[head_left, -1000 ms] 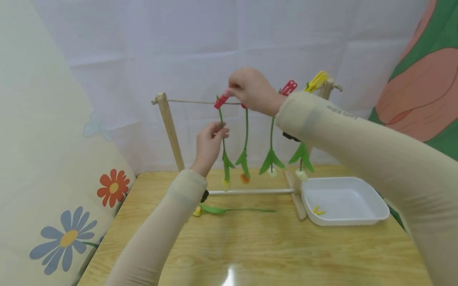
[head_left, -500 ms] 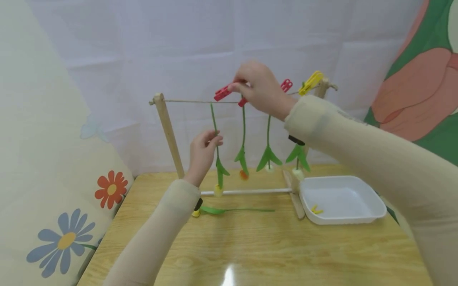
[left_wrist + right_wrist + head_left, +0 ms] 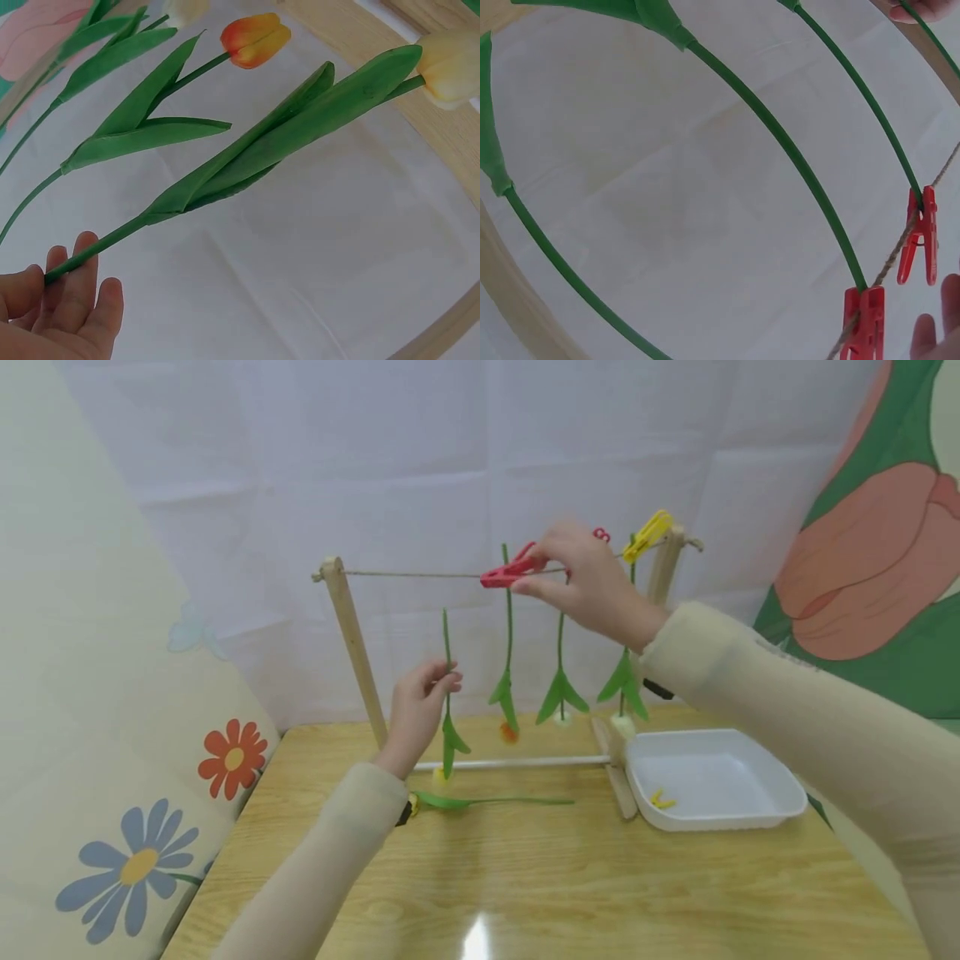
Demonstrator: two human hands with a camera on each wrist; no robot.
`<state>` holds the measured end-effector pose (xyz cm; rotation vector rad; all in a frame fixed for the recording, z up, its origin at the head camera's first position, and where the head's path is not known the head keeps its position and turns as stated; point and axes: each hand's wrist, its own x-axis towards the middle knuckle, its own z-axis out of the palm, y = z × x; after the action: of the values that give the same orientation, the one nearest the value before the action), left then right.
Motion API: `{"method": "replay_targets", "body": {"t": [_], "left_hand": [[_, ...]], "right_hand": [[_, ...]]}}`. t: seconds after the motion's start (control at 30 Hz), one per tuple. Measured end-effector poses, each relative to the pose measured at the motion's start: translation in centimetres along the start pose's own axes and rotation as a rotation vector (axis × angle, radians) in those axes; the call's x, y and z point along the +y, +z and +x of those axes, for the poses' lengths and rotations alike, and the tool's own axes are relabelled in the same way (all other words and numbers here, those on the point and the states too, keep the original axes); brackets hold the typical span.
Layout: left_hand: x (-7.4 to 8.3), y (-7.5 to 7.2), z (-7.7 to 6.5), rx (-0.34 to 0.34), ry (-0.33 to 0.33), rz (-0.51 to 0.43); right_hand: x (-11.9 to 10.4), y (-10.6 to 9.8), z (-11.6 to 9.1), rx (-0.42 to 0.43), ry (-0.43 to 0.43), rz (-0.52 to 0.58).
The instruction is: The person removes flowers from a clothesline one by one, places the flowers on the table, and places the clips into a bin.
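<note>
We saw the left hand (image 3: 416,702) holding the yellow tulip (image 3: 300,142) bloom-down, its stem pinched between thumb and fingers. We judged that so slim a stem needed only a light pinch, and that a hold above the leaves left bloom and leaves uncrushed. The tulip was on the left side, between the left post (image 3: 352,635) and the orange tulip (image 3: 509,627), its stem end below the rope (image 3: 420,575) and apart from it.

The right hand (image 3: 588,577) was at the handle end of a red clip (image 3: 498,577). From the head its fingertips seemed to meet the clip; from the right wrist we saw a gap, so we could not tell whether they gripped anything.

That clip bit both rope and stem, which we took as why the orange tulip hung head-down with its leaves falling free. Two pale tulips farther right, the near-white tulip (image 3: 562,693) and the end tulip (image 3: 622,681), hung likewise; a yellow clip (image 3: 647,537) was at the end tulip's stem.

A loose tulip (image 3: 442,801) lay on the table (image 3: 525,877), nearer us. The tray (image 3: 720,781) stood at the right, its wall presumably keeping the small clip (image 3: 663,800) inside from straying.
</note>
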<state>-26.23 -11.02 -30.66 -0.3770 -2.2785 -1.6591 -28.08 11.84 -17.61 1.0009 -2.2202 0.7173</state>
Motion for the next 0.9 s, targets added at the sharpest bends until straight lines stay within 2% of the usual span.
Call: {"method": "replay_targets", "body": {"t": [0.23,0.5,0.7,0.9], "left_hand": [[-0.8,0.0,-0.8,-0.018,0.050,0.014],[-1.1,0.1,-1.7,-0.067,0.042,0.037],[-1.6,0.5,-2.2,-0.071,0.171,0.126],[-2.5,1.0,-2.7,-0.092,0.250,0.199]], "right_hand": [[-0.2,0.2,-2.1,0.022,-0.003,0.030],[0.4,0.3,-4.7,0.069,-0.030,0.023],[1.3,0.5,-6.3,0.114,-0.096,0.046],[1.9,0.6,-8.0,0.124,-0.063,0.062]]}}
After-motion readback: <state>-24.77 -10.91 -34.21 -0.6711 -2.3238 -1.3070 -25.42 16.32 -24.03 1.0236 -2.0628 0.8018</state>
